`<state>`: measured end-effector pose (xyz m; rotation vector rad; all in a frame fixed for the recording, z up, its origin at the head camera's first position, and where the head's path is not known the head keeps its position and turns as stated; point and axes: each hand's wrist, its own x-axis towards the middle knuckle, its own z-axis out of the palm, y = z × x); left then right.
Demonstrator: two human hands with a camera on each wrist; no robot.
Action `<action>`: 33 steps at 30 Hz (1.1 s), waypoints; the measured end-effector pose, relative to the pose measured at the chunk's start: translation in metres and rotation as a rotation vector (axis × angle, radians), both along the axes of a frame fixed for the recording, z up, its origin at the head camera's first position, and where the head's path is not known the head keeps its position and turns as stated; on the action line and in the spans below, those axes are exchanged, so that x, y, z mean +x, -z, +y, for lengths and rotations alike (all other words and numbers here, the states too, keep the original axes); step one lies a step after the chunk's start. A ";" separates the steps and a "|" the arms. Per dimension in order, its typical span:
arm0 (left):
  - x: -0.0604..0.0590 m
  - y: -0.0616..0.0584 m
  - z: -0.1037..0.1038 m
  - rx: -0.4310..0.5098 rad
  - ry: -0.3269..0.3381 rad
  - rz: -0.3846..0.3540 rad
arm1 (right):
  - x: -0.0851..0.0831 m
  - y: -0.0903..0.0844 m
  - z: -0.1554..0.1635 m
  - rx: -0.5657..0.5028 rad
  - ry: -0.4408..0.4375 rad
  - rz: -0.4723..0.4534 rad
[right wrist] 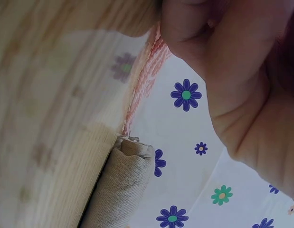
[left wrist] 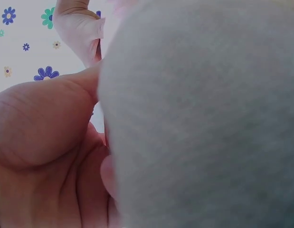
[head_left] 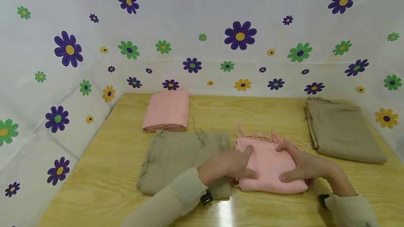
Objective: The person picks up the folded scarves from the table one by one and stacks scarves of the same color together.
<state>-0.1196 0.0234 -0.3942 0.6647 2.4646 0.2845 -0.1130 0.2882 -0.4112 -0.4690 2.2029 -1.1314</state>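
A folded pink scarf (head_left: 268,165) with a fringe along its far edge lies near the front middle of the wooden table (head_left: 104,181). My left hand (head_left: 243,164) grips its left edge, fingers on top and thumb at the side. My right hand (head_left: 285,164) holds its right part the same way. In the right wrist view my right hand (right wrist: 184,28) has its fingers curled on the pink fringe (right wrist: 147,71). A blurred pale cloth (left wrist: 199,118) fills most of the left wrist view, with my left hand (left wrist: 42,156) beside it.
A tan folded cloth (head_left: 180,158) lies just left of the pink scarf, partly under my left forearm. Another pink folded cloth (head_left: 166,111) sits at the back left, and a second tan cloth (head_left: 342,130) at the right. Flowered sheeting (head_left: 202,45) walls in the table.
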 end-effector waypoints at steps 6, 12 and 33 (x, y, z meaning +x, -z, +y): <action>0.000 0.002 -0.001 0.022 -0.004 -0.013 | 0.000 0.000 0.001 0.002 0.016 -0.036; 0.001 0.006 -0.005 0.052 -0.013 0.007 | -0.001 0.000 0.001 -0.005 -0.001 -0.019; 0.002 0.013 -0.004 0.066 0.026 0.068 | 0.001 0.001 0.005 -0.011 0.013 -0.010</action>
